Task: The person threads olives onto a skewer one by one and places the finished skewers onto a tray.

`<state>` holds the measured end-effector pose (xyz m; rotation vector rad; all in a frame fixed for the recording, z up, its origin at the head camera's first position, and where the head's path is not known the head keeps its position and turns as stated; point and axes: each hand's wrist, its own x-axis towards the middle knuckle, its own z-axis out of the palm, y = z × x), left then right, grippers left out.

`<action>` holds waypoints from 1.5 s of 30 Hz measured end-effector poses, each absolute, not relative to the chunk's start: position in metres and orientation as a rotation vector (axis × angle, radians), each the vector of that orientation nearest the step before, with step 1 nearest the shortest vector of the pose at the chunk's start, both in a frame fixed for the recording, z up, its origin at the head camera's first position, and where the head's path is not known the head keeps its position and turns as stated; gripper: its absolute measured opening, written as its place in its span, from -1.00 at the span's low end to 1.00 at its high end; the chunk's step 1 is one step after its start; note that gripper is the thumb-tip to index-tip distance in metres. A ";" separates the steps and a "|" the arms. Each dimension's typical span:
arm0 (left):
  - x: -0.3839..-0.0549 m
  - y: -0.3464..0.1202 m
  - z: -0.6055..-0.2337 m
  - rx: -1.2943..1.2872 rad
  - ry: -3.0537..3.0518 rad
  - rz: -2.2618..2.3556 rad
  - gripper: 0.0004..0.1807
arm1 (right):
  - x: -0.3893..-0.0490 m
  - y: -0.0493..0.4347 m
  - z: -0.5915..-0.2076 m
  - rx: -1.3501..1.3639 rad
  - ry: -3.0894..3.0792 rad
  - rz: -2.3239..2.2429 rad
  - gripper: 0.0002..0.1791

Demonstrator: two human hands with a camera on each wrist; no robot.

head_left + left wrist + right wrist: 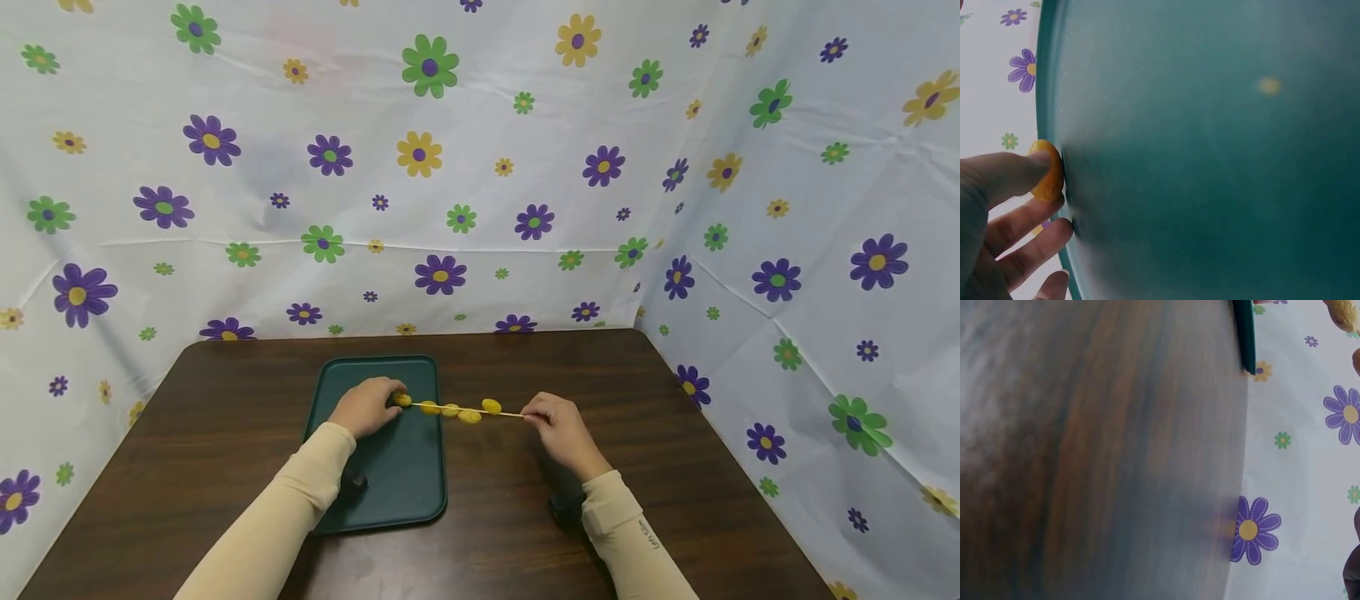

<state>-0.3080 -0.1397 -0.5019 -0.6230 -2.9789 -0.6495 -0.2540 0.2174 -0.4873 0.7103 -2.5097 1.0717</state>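
A thin wooden skewer (510, 414) runs nearly level between the two hands, carrying several small yellow oval pieces (469, 416) that look like fruit. My left hand (367, 406) is over the tray and pinches the piece at the skewer's left end. Seen from the left wrist, that yellow oval piece (1054, 178) is under the thumb, with the other fingers spread below. On the right, my right hand (557, 425) pinches the bare end of the stick. In the right wrist view only edges of fingers and a bit of one yellow piece (1342, 314) show.
A dark green rectangular tray (397, 492) lies on the brown wooden table (495, 533), left of centre. Behind and to the right hangs a white flower-print cloth (480, 175). Dark objects (566, 507) sit under both wrists.
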 end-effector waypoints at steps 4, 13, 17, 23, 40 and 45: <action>-0.306 -0.141 -0.502 -0.581 -2.959 -0.643 -0.69 | -0.254 0.215 -0.488 0.716 -2.517 1.092 -0.90; -0.303 -0.149 -0.503 -0.525 -2.927 -0.687 -0.77 | -0.254 0.212 -0.488 0.718 -2.517 1.094 -0.90; -0.300 -0.157 -0.501 -0.515 -2.902 -0.732 -0.78 | -0.255 0.213 -0.489 0.720 -2.509 1.075 -0.87; -0.292 -0.170 -0.494 -0.526 -2.879 -0.818 -0.77 | -0.257 0.214 -0.487 0.726 -2.493 1.061 -0.83; -0.265 -0.180 -0.467 -0.681 -2.737 -1.043 -0.77 | -0.261 0.210 -0.481 0.730 -2.485 1.053 -0.85; -0.261 -0.180 -0.465 -0.716 -2.714 -1.086 -0.76 | -0.261 0.208 -0.481 0.740 -2.479 1.055 -0.79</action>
